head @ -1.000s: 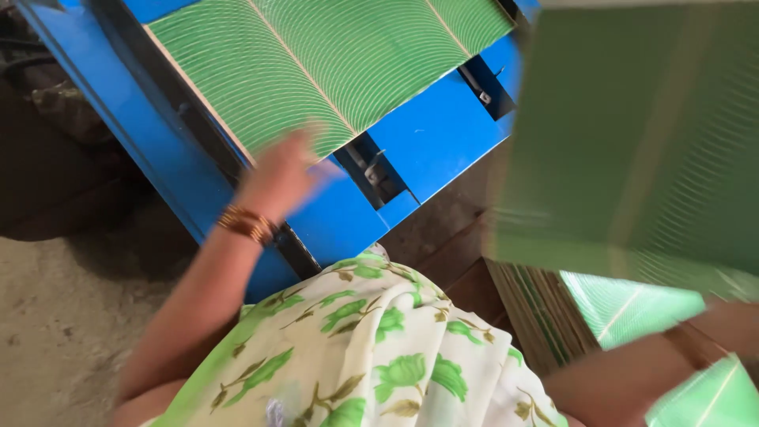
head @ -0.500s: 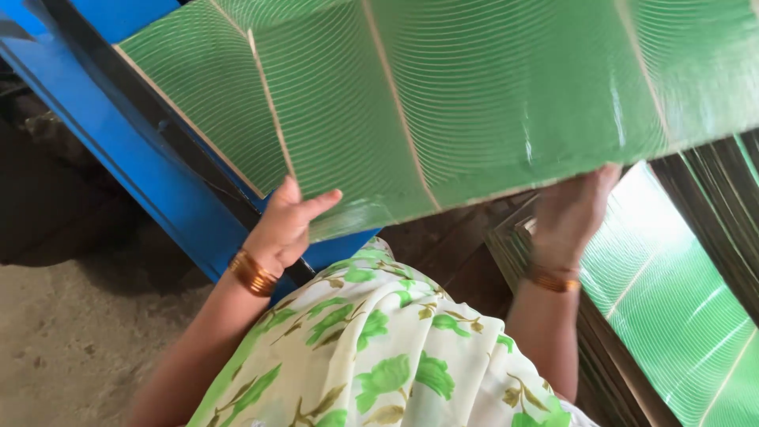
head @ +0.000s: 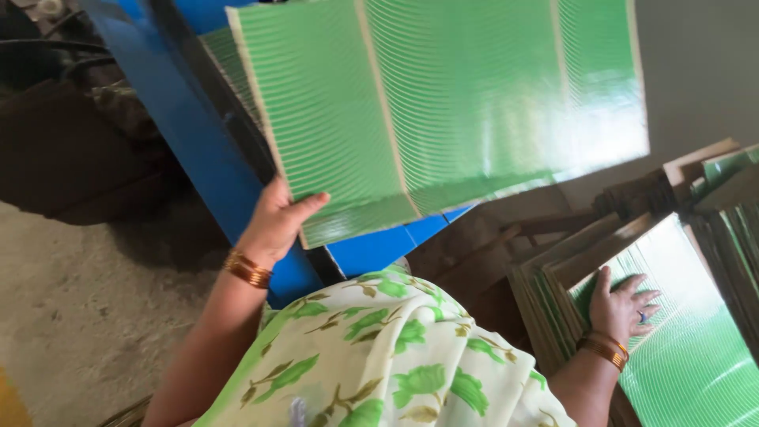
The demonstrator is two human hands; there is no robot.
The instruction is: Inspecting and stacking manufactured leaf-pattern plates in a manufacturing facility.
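My left hand [head: 277, 221] grips the lower left corner of a large glossy green sheet [head: 451, 111] with pale curved stripes and cream bands, holding it up over the blue machine table [head: 198, 158]. My right hand [head: 623, 304] lies flat, fingers spread, on the top green sheet of a stack [head: 688, 348] at my right. Both wrists wear gold bangles. A floral green and cream cloth [head: 379, 356] covers my front.
Stacks of cardboard-backed sheets [head: 553, 285] stand on edge around the right stack. Another green sheet [head: 229, 71] lies on the blue table behind the held one. Dark bundles [head: 71, 142] sit on the dirt floor [head: 79, 316] at left.
My right hand has let go of the big sheet and dropped onto the stack at right. The left hand alone now holds the sheet, which has swung up and left.
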